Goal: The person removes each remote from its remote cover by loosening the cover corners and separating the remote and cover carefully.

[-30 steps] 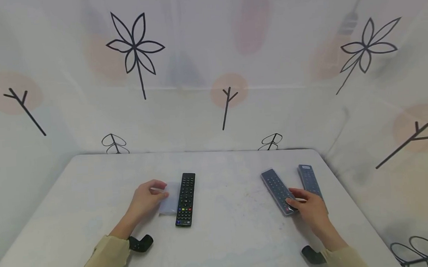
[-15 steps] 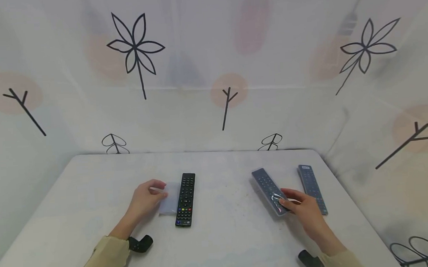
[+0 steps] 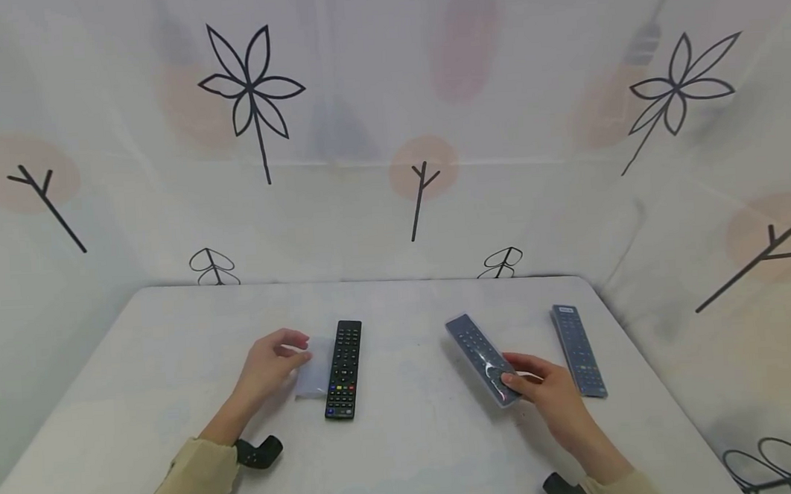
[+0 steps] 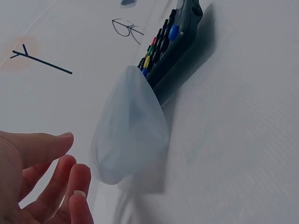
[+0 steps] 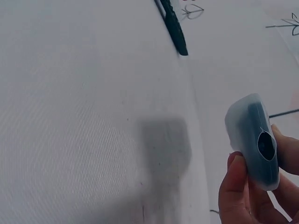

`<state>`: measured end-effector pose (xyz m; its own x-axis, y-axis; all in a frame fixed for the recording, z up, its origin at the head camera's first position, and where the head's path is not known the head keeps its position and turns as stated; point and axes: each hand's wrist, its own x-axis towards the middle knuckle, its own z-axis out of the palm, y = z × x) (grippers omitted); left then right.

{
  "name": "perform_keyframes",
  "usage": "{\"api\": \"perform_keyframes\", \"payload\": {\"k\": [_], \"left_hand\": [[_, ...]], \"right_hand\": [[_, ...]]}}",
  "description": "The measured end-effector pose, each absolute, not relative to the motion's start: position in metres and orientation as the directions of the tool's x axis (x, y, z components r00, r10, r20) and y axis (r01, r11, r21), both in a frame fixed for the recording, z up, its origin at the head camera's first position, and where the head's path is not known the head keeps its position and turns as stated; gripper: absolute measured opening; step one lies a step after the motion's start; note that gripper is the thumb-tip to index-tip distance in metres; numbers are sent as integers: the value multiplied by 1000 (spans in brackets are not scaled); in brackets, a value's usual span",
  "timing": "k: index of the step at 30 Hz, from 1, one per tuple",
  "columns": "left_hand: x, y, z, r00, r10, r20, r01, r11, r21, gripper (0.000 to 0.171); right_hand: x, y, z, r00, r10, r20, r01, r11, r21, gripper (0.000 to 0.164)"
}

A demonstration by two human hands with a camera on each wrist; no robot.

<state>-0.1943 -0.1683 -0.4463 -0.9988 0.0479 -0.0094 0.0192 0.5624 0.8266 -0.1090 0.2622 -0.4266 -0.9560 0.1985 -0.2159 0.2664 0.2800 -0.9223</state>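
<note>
Pinching a plastic-sleeved remote (image 3: 471,347) near its lower end, the right hand (image 3: 552,395) has carried it leftward over the table (image 3: 413,447) since the first of the earlier head views. It is held between thumb and fingers, and the right wrist view shows its shadow lying apart from it, so it is up off the surface; its far end points away and to the left. A second later, the gap to the other sleeved remote (image 3: 578,353) at the table's right side has widened — the hand used to hide that remote's lower part, and now its whole length shows.

The left hand (image 3: 268,369) looks almost unchanged. Its fingers are bent loosely, with a moderate gap between thumb and fingertips, and it holds nothing in the left wrist view. Just beside those fingertips is a translucent plastic bag (image 3: 313,374), which stands puffed up in that close view. The black remote (image 3: 344,369), with coloured buttons at its near end, lies along the right edge of the bag; both have stayed put. Whether the bag runs under that remote I cannot tell.

A dark device (image 3: 261,452) sits at the left wrist, below a pale yellow-green sleeve cuff (image 3: 208,466). Behind everything hangs a white cloth (image 3: 341,227) printed with line-drawn plants.
</note>
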Motion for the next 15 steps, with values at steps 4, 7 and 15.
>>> {"api": "perform_keyframes", "payload": {"k": [4,7,15], "left_hand": [[-192,-165,-443,-997,74,-3,36,519,854,31],[-189,-162,-440,-994,104,13,63,487,871,33],[-181,-148,-432,-976,213,47,127,380,916,35]], "right_hand": [[-108,255,-423,-962,180,-207,250,260,-933,51],[-106,249,-421,-965,161,-207,243,252,-937,49],[-100,232,-415,-973,91,-211,226,211,-951,47]]}}
